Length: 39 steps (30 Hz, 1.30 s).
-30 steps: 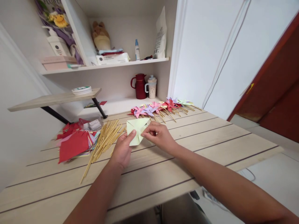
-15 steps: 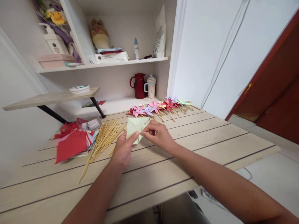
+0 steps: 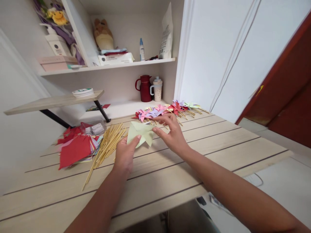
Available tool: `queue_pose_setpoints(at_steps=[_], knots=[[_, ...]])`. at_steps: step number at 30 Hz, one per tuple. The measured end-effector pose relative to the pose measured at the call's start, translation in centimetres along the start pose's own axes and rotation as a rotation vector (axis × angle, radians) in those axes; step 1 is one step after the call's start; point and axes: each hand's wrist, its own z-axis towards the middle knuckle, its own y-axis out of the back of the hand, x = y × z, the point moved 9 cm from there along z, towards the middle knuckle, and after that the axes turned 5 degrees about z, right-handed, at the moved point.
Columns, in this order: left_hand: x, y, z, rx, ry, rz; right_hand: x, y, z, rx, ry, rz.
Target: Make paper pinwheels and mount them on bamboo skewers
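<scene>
A pale green paper square [image 3: 139, 132] with creases and loose flaps is pinched in my left hand [image 3: 125, 152], thumb on top. My right hand [image 3: 171, 132] is at the paper's right edge, fingers spread apart and thumb by a corner; whether the thumb touches it I cannot tell. To the left lies a pile of thin wooden sticks [image 3: 104, 149]. Beyond my hands, a row of finished paper pinwheels [image 3: 155, 112] on sticks, in pink, purple, red and green, lies along the back of the table.
Red and coloured paper sheets [image 3: 75, 150] are stacked at the left with a clear plastic packet [image 3: 97, 128]. A small raised wooden stand [image 3: 55, 102] stands behind them. A red jug [image 3: 145, 89] and a cup [image 3: 157, 90] stand at the back. The table's edge [image 3: 274, 160] runs at the right.
My right hand has lifted from the paper's middle and its fingers have spread, moving to the right. The paper has tilted and its flaps have opened out in my left hand.
</scene>
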Motion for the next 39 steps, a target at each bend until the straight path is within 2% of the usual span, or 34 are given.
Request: queue_pose_setpoints(at_steps=[2, 5, 7, 10, 18, 24, 26, 28, 31, 34, 36, 39], knots=[[-0.7, 0.2, -0.1, -0.023, -0.053, 0.137, 0.3, 0.3, 0.3, 0.017, 0.029, -0.043], [-2.6, -0.3, -0.6, -0.023, -0.230, 0.333, 0.5, -0.2, 0.6, 0.123, 0.058, -0.075], [-3.7, -0.9, -1.1, -0.010, -0.345, 0.412, 0.4, -0.8, 0.5, 0.198, 0.068, -0.092], [-4.3, -1.4, -1.4, 0.001, -0.442, 0.476, 0.4, -1.7, 0.1, 0.269, 0.083, -0.107], [-4.5, -1.3, -1.4, -0.015, -0.498, 0.575, 1.0, -2.2, -0.4, 0.277, 0.163, -0.070], [-4.3, -1.6, -1.5, 0.003, -0.514, 0.509, 0.9, -2.2, -0.1, 0.241, 0.116, -0.050], [-4.1, -1.7, -1.5, 0.014, -0.493, 0.492, 0.7, -2.1, 0.0, 0.219, 0.061, -0.006], [-4.0, -1.6, -1.5, 0.023, -0.456, 0.458, -0.2, -1.9, 0.1, 0.196, -0.057, 0.063], [-3.8, -1.0, -1.4, 0.020, -0.382, 0.289, -2.7, -2.3, -0.5, 0.162, -0.368, 0.313], [-3.6, 0.3, -0.9, -0.051, -0.325, 0.103, -4.8, -3.0, -1.5, 0.076, -0.647, 0.632], [-3.1, 0.9, -0.5, -0.084, -0.277, 0.062, -5.5, -3.2, -1.9, 0.014, -0.721, 0.745], [-2.0, 0.1, -0.1, 0.002, -0.191, 0.066, -5.6, -3.6, -2.2, -0.020, -0.759, 0.846]])
